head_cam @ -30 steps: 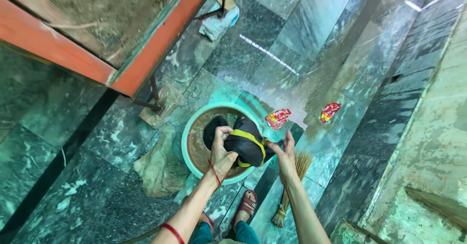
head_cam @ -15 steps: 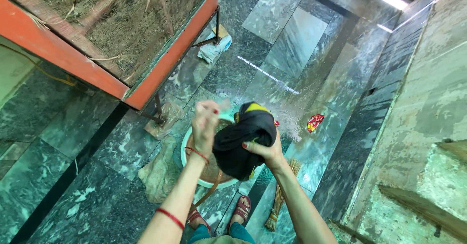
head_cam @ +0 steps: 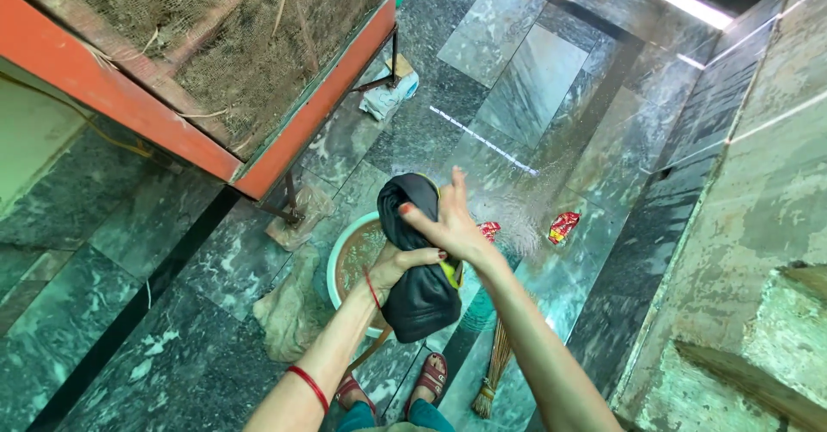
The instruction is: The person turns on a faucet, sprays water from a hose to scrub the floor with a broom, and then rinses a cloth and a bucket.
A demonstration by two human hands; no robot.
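Floor point(head_cam: 534, 87): wet green stone, two red wrappers point(head_cam: 563, 226), one broom point(head_cam: 493, 372).
Basin point(head_cam: 338, 260): one, muddy water inside.
Garment point(head_cam: 420, 290): one, black with yellow trim, lifted above basin; rinsing seemingly done, wringing left.
Left hand point(head_cam: 398, 264): grip closed on garment.
Right hand point(head_cam: 448, 222): fingers spread against garment.

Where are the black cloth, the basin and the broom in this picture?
black cloth point(head_cam: 424, 298), head view, on its hanging lower part.
basin point(head_cam: 332, 264), head view, on its pale green left rim.
broom point(head_cam: 495, 367), head view, on its straw bundle on the floor.
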